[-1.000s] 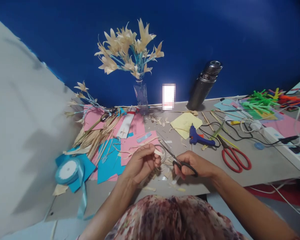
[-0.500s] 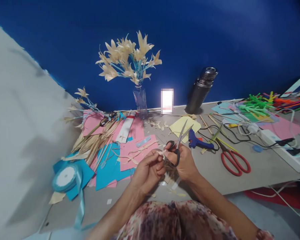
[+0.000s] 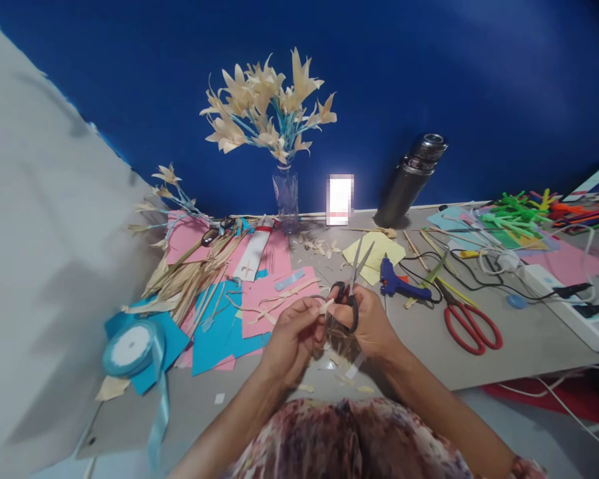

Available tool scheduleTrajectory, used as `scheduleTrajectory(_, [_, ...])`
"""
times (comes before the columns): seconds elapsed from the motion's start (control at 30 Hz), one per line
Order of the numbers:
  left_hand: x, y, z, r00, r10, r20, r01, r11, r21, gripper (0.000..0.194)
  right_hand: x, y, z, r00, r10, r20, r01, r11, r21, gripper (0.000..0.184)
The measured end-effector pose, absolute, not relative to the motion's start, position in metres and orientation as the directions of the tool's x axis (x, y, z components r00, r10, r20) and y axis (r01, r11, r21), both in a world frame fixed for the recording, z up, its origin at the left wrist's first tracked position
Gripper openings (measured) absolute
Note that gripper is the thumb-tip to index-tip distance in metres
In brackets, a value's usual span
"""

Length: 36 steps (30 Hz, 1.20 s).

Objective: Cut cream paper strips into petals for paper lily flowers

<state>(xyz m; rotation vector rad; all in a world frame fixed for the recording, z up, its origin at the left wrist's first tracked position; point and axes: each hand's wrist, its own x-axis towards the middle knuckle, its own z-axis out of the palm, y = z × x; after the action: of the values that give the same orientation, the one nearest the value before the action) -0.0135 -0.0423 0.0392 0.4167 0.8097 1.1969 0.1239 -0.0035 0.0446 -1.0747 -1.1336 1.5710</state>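
Near the front middle of the table, my left hand (image 3: 295, 332) pinches a small pale strip (image 3: 325, 307) that looks like dried husk. My right hand (image 3: 370, 320) is closed around black-handled scissors (image 3: 353, 293), their blades apart and pointing up and away from me. The fingertips of my right hand also meet the pale strip, so both hands touch it. Beneath the hands lie pale scraps (image 3: 340, 359), partly hidden. Left of them, more thin strips (image 3: 284, 297) rest on pink paper (image 3: 259, 319). A blue glue gun (image 3: 402, 286) lies just right of the scissors.
Husk flowers (image 3: 264, 100) stand in a clear bottle (image 3: 286, 199) at the back. A dark flask (image 3: 409, 183) stands by the wall. Red-handled scissors (image 3: 472, 326), cables and a power strip (image 3: 569, 306) lie right. Blue ribbon (image 3: 130, 349) and a husk bundle (image 3: 194, 266) are left.
The view has shifted slightly. The scissor blades point more upright and look a little closer together. Both hands keep their hold, with the pale strip turned slightly between the fingertips.
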Motion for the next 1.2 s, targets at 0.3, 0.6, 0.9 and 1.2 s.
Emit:
scheduleTrajectory(0.3, [-0.017, -0.040, 0.031, -0.013, 0.956, -0.292, -0.410, 0.261, 0.874, 0.022, 0.127, 0.004, 0.047, -0.161, 0.976, -0.147, -0.061, -0.159, -0.985, 0.022])
scheduleTrajectory(0.6, [-0.030, -0.030, 0.028, -0.327, 0.926, -0.191, -0.395, 0.050, 0.917, 0.018, 0.167, -0.010, 0.021, -0.354, 0.905, -0.237, 0.040, -0.238, -0.970, 0.035])
scheduleTrajectory(0.9, [-0.030, -0.029, 0.027, -0.350, 0.913, -0.209, -0.395, 0.059, 0.917, 0.018, 0.166, -0.029, 0.002, -0.487, 0.850, -0.201, 0.147, -0.147, -0.978, 0.028])
scheduleTrajectory(1.2, [-0.031, -0.030, 0.026, -0.329, 0.916, -0.228, -0.438, 0.066, 0.897, 0.018, 0.167, -0.035, -0.001, -0.343, 0.911, -0.230, 0.258, -0.144, -0.955, 0.022])
